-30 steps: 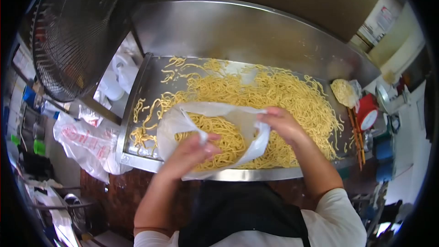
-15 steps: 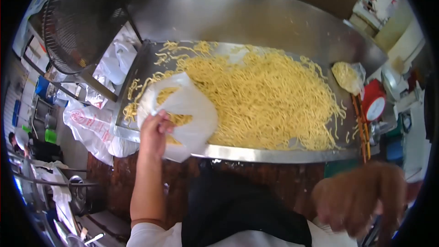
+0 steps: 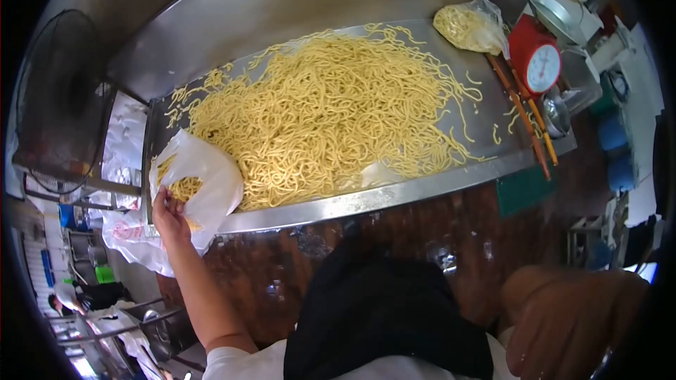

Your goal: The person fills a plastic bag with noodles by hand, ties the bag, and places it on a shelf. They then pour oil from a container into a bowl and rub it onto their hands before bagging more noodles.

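Note:
At the left front corner of a steel tray table, my left hand [image 3: 170, 217] pinches a white plastic bag [image 3: 220, 176] by its edge. Through the bag's openings yellow noodles show. Next to the bag spreads a large heap of loose yellow noodles [image 3: 331, 105] on the steel surface. My right hand [image 3: 581, 317] is close to the camera at the lower right, away from the noodles. Its back faces me, and its fingers are blurred and partly out of frame.
At the tray's [image 3: 394, 195] right end lie a clear bag of noodles [image 3: 470, 27] and wooden sticks [image 3: 524, 118]. A red dial scale [image 3: 536, 63] with a metal pan [image 3: 553, 14] stands beside them. A fan [image 3: 60, 105] is on the left; a person [image 3: 88, 297] is visible farther back.
My view has turned and shifted, bringing the scale and sticks closer to the middle. My left hand still holds the bag; my right hand stays low at the right.

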`<state>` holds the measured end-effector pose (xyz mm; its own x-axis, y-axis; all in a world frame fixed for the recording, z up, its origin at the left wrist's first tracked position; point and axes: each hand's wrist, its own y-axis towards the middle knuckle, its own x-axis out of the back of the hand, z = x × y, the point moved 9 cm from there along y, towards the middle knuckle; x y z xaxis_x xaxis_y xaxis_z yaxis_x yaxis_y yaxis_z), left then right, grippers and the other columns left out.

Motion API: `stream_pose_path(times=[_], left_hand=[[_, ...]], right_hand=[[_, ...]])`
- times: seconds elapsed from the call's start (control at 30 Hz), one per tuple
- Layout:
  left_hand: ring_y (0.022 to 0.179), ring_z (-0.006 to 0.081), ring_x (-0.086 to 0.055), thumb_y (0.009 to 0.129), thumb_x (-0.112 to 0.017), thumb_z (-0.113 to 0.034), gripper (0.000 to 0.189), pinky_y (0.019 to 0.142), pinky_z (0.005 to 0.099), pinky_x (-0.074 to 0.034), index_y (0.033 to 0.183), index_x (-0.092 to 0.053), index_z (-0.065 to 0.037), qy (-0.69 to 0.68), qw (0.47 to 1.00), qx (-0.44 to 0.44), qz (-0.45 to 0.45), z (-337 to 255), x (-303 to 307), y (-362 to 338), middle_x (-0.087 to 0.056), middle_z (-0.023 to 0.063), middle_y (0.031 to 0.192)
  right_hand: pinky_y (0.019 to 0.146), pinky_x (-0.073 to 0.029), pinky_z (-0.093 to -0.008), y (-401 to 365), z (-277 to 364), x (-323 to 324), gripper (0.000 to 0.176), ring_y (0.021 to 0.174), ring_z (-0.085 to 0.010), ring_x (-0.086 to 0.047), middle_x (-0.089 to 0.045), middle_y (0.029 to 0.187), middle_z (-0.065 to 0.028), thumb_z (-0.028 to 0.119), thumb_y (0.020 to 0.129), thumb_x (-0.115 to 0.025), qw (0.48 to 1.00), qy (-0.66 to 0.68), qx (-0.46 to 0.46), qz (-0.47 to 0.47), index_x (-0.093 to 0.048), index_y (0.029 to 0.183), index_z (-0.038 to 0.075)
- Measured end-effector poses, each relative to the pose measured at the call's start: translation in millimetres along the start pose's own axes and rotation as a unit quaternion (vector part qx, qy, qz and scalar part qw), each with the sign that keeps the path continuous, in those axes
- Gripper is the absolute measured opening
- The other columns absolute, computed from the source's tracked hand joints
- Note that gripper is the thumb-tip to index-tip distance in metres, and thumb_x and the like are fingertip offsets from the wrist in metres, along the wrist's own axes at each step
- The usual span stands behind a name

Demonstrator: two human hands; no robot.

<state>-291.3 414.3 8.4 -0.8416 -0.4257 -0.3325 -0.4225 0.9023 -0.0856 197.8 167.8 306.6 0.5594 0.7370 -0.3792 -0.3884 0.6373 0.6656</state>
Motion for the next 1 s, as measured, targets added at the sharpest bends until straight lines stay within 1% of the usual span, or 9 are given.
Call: stream_pose_path(times=[0.37, 0.57, 0.67, 0.7, 0.73, 0.8, 0.83, 0.9, 1.0], left_hand=[[0.052, 0.0055, -0.04, 0.088, -0.064, -0.02, 0.016, 0.046, 0.0217, -0.032, 0.096, -0.062, -0.006, 0.072, 0.996, -0.021, -0.053, -4, -48, 24, -0.056, -0.002, 0.078], [0.036, 0.0046, -0.02, 0.091, -0.06, -0.025, 0.022, 0.035, 0.0225, -0.019, 0.074, -0.055, -0.012, -0.009, 0.999, 0.04, 0.036, -80, -103, -20, -0.03, -0.0068, 0.047], [0.035, 0.0037, -0.02, 0.096, -0.054, -0.024, 0.022, 0.032, 0.0208, -0.018, 0.083, -0.057, -0.006, -0.038, 0.99, -0.011, 0.132, -117, -169, -53, -0.036, -0.0061, 0.05], [0.037, 0.003, -0.022, 0.098, -0.05, -0.021, 0.022, 0.032, 0.0208, -0.019, 0.087, -0.059, -0.004, -0.02, 0.991, -0.057, 0.12, -137, -193, -66, -0.039, -0.006, 0.053], [0.037, 0.0028, -0.023, 0.099, -0.049, -0.02, 0.021, 0.033, 0.0207, -0.019, 0.091, -0.058, -0.003, -0.024, 0.982, -0.076, 0.17, -153, -225, -81, -0.038, -0.0059, 0.055], [0.039, 0.0027, -0.024, 0.1, -0.046, -0.02, 0.022, 0.033, 0.0205, -0.02, 0.098, -0.057, -0.002, -0.001, 0.949, -0.1, 0.299, -182, -301, -126, -0.037, -0.0055, 0.057], [0.039, 0.0028, -0.024, 0.101, -0.044, -0.021, 0.023, 0.033, 0.0203, -0.02, 0.101, -0.056, -0.001, 0.027, 0.92, -0.105, 0.376, -192, -345, -156, -0.035, -0.0051, 0.058], [0.039, 0.0037, -0.025, 0.102, -0.041, -0.023, 0.027, 0.034, 0.0208, -0.022, 0.106, -0.055, 0.0, 0.021, 0.911, -0.123, 0.393, -206, -409, -191, -0.035, -0.0044, 0.059], [0.041, 0.0058, -0.028, 0.104, -0.035, -0.027, 0.035, 0.038, 0.0223, -0.027, 0.113, -0.051, 0.002, 0.009, 0.874, -0.122, 0.471, -208, -522, -253, -0.035, -0.0028, 0.06]], right_hand=[[0.047, -0.043, -0.0423, -3, 40, 58, 0.069, 0.05, -0.0274, -0.055, -0.059, 0.064, -0.0179, 0.065, 0.092, -0.035, 0.999, -0.033, -0.024, 0.023, -0.063, 0.081, 0.003], [0.045, -0.042, -0.0426, -37, 88, 101, 0.063, 0.047, -0.0263, -0.055, -0.059, 0.06, -0.0155, 0.06, 0.097, -0.033, 0.998, -0.048, -0.002, 0.051, -0.063, 0.081, 0.006], [0.039, -0.036, -0.0329, -93, 96, 184, 0.082, 0.047, -0.017, -0.049, -0.05, 0.058, -0.0016, 0.077, 0.085, -0.036, 0.985, -0.086, 0.042, -0.144, -0.058, 0.087, -0.002], [0.042, -0.033, -0.0284, -133, 86, 231, 0.078, 0.051, -0.0123, -0.046, -0.047, 0.062, 0.0, 0.07, 0.09, -0.035, 0.942, -0.108, 0.069, -0.312, -0.059, 0.095, -0.004], [0.046, -0.032, -0.0234, -146, 71, 265, 0.066, 0.053, -0.0084, -0.042, -0.049, 0.067, -0.0011, 0.06, 0.092, -0.045, 0.895, -0.16, -0.076, -0.409, -0.059, 0.1, -0.005], [0.056, -0.039, -0.0214, -187, 5, 318, 0.038, 0.061, -0.0079, -0.049, -0.056, 0.077, -0.0021, 0.03, 0.091, -0.051, 0.891, -0.12, -0.258, -0.353, -0.056, 0.116, 0.002], [0.063, -0.044, -0.0225, -205, -33, 325, 0.043, 0.067, -0.0088, -0.052, -0.06, 0.085, -0.0029, 0.033, 0.091, -0.052, 0.853, -0.078, -0.383, -0.347, -0.053, 0.126, 0.008], [0.07, -0.047, -0.028, -210, -65, 301, 0.07, 0.085, -0.0142, -0.059, -0.063, 0.106, -0.0076, 0.04, 0.089, -0.06, 0.878, -0.043, -0.43, -0.207, -0.032, 0.146, 0.013], [0.087, -0.047, -0.0337, -202, -56, 269, 0.101, 0.117, -0.0222, -0.052, -0.048, 0.136, -0.0155, 0.048, 0.085, -0.067, 0.907, 0.067, -0.392, -0.138, 0.0, 0.153, 0.013]])
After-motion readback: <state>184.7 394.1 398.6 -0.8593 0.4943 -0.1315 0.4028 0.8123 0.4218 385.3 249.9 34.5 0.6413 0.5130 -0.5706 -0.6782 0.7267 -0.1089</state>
